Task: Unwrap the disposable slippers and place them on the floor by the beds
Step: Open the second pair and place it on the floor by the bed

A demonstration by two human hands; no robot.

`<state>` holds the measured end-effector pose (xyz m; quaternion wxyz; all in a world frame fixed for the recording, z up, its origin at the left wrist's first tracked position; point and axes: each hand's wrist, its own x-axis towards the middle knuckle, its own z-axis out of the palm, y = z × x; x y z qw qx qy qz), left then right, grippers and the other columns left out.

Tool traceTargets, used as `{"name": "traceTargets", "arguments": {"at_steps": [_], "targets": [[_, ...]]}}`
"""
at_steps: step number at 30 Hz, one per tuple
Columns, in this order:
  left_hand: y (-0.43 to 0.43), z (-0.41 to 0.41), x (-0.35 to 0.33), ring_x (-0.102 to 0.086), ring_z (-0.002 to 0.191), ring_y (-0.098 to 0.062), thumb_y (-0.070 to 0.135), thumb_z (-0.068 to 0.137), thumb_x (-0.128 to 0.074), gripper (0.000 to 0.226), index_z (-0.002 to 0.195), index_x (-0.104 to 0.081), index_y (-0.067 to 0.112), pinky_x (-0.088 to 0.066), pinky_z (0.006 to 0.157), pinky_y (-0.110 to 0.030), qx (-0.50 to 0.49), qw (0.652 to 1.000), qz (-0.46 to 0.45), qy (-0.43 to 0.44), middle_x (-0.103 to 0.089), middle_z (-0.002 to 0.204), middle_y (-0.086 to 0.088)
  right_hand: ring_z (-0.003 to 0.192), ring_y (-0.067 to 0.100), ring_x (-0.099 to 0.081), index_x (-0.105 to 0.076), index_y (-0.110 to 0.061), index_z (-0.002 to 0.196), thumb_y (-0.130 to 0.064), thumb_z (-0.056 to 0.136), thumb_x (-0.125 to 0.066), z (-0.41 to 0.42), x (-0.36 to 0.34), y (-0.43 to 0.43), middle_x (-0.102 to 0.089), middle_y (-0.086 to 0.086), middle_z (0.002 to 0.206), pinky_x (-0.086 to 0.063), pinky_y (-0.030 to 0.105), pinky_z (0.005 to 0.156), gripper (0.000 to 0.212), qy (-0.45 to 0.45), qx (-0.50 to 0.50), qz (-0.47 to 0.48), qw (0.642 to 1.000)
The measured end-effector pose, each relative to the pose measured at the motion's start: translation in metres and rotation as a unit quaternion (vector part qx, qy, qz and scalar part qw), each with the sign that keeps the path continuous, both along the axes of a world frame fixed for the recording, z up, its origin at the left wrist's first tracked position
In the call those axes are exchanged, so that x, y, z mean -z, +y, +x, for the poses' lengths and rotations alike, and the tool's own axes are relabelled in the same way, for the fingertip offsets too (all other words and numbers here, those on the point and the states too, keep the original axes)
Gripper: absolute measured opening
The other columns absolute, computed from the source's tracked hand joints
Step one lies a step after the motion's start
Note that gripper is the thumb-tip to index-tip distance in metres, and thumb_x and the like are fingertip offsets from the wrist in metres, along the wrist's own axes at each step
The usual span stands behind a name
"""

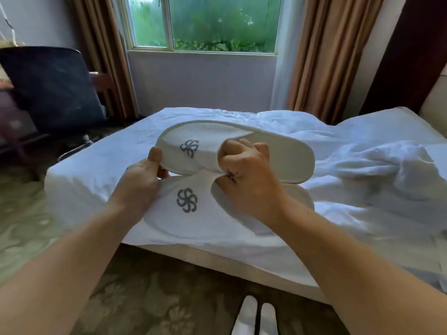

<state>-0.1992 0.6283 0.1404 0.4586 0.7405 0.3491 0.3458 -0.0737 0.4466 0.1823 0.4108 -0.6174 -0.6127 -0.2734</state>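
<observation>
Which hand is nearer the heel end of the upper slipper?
Right. The right hand grips the upper slipper at its strap opening, next to the heel; the left hand holds its toe end, opposite.

— Where are the arms?
— Both bare forearms reach forward and converge.
— And the hands?
— Left hand [142, 176] pinches the upper slipper [210, 134] at the toe, thumb on top; right hand [246, 175], knuckles up, curls its fingers into its opening.
</observation>
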Motion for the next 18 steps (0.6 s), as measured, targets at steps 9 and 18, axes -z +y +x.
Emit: {"name": "traceTargets", "arguments": {"at_steps": [9, 18], "targets": [[0.111, 0.028, -0.056, -0.072, 0.068, -0.014, 0.054, 0.096, -0.046, 0.037, 0.088, -0.064, 0.023, -0.056, 0.056, -0.028, -0.111, 0.989, -0.097, -0.031, -0.075, 0.082, 0.002, 0.071, 0.020, -0.044, -0.029, -0.030, 0.059, -0.027, 0.067, -0.049, 0.069, -0.045, 0.153, -0.048, -0.009, 0.072, -0.015, 0.033, 0.066, 0.022, 0.061, 0.006, -0.054, 0.997], [0.194, -0.040, -0.211, -0.073, 0.077, -0.013, 0.052, 0.089, -0.056, 0.045, 0.126, -0.052, 0.028, -0.059, 0.057, -0.032, -0.154, 0.974, -0.158, -0.052, -0.069, 0.109, -0.001, 0.083, 0.019, -0.052, -0.061, -0.023, 0.057, -0.031, 0.073, -0.049, 0.039, -0.209, 0.281, -0.061, -0.008, 0.085, -0.019, 0.031, 0.075, 0.022, 0.020, -0.098, -0.131, 0.986]]}}
